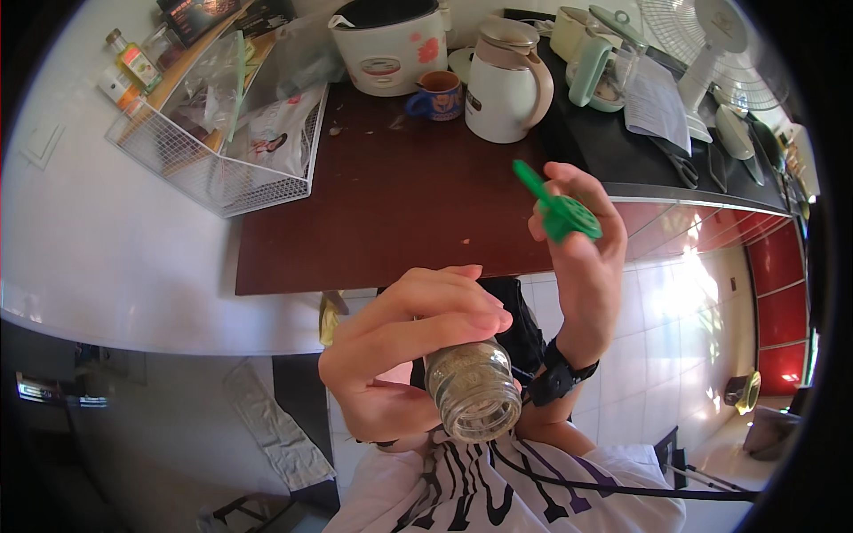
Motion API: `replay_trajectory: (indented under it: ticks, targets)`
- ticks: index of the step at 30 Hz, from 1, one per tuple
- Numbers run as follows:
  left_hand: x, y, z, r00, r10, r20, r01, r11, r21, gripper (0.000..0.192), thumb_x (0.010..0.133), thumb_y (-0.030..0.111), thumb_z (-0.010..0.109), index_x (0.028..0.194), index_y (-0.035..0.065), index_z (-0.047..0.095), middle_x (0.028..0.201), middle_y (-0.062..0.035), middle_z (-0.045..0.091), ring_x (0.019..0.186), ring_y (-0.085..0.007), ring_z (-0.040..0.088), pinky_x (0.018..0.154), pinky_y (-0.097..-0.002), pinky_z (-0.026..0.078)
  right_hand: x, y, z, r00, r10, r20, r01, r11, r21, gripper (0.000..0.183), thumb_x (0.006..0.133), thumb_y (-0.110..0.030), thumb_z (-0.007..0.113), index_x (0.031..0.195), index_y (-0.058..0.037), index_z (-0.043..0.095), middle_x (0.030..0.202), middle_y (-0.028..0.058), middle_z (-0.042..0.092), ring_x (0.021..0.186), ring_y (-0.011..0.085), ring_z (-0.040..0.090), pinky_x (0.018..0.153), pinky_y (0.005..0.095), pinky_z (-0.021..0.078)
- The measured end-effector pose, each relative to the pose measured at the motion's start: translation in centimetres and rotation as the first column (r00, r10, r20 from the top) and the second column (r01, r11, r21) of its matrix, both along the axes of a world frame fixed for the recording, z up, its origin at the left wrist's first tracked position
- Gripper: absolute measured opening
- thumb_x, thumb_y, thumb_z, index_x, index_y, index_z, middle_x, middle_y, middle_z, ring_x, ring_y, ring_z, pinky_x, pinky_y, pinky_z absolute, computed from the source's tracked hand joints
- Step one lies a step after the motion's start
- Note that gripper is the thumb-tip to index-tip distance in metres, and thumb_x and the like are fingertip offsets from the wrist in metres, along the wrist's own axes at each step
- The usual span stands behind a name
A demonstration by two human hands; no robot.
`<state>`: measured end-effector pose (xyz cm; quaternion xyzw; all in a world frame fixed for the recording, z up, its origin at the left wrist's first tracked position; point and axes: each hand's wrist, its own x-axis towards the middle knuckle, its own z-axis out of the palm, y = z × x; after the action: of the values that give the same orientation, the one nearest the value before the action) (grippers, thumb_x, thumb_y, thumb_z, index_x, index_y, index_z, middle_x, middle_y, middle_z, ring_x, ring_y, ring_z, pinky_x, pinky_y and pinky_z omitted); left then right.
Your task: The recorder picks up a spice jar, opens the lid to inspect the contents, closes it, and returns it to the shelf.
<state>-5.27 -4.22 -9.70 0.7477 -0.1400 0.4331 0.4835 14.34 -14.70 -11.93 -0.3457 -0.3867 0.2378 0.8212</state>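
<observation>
A small glass jar [472, 393] with a threaded, uncovered mouth lies tilted in my left hand [406, 346], its mouth toward my body. Brownish powder or residue shows inside it; how much cannot be told. My right hand [586, 246], raised over the table's right front part, grips a green plastic shaker cap [570, 216] between thumb and fingers. The cap has holes in its face and a flap sticking out to the upper left. Cap and jar are apart. A black band with a device circles my right wrist.
Beyond my hands, the dark red table [393, 220] holds a white kettle [500, 93], a blue mug [440, 100], a rice cooker [393, 53] and a wire basket [266, 183] with bags. The black counter [600, 146] at right bears scissors [676, 163], papers [656, 100] and a fan [713, 40].
</observation>
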Motion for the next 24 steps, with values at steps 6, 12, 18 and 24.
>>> replay_trajectory:
  ticks: [6, 12, 18, 24]
  targets:
    - [0.2, 0.0, -0.1, 0.999, -0.035, 0.023, 0.034, 0.999, 0.011, 0.073, 0.067, 0.004, 0.096, 0.130, 0.0019, 0.059, 0.113, -0.0185, 0.065, 0.102, -0.0334, 0.068, 0.106, -0.0581, 0.049, 1.1, 2.2, -1.8, 0.946, -0.218, 0.241, 0.296, 0.884, -0.362, 0.057, 0.076, 0.002, 0.087, 0.126, 0.0048, 0.059, 0.105, 0.0073, 0.067, 0.094, 0.0126, 0.066, 0.081, 0.0280, 0.0605]
    - [-1.9, 1.4, -0.3, 0.995, 0.098, -0.005, -0.098, 0.994, 0.049, 0.069, 0.073, 0.013, 0.094, 0.130, 0.0017, 0.058, 0.109, -0.0177, 0.065, 0.102, -0.0317, 0.067, 0.106, -0.0596, 0.049, 5.6, 3.8, -4.9, 0.830, -0.174, 0.530, 0.443, 0.783, -0.437, 0.039, 0.082, -0.013, 0.087, 0.114, 0.0007, 0.069, 0.097, 0.0040, 0.073, 0.088, 0.0091, 0.065, 0.076, 0.0266, 0.0524]
    - [-3.8, 1.4, -1.2, 0.921, 0.382, 0.076, -0.350, 0.898, -0.268, 0.062, 0.075, 0.013, 0.093, 0.127, -0.0003, 0.061, 0.109, -0.0174, 0.068, 0.103, -0.0311, 0.068, 0.103, -0.0560, 0.052, 8.7, 6.4, -16.1, 0.838, -0.027, 0.545, 0.333, 0.817, -0.471, 0.047, 0.083, -0.019, 0.086, 0.124, -0.0060, 0.068, 0.102, 0.0102, 0.072, 0.094, 0.0210, 0.066, 0.083, 0.0360, 0.0525]
    - [-3.9, 1.3, -0.5, 0.955, 0.280, -0.098, -0.295, 0.934, -0.200, 0.066, 0.070, -0.004, 0.090, 0.129, -0.0039, 0.062, 0.118, -0.0182, 0.066, 0.111, -0.0265, 0.067, 0.102, -0.0445, 0.055, 7.4, 5.7, -15.5, 0.600, 0.006, 0.800, 0.587, 0.676, -0.446, 0.047, 0.083, -0.015, 0.084, 0.127, -0.0080, 0.067, 0.106, 0.0117, 0.065, 0.101, 0.0275, 0.063, 0.092, 0.0381, 0.0510]
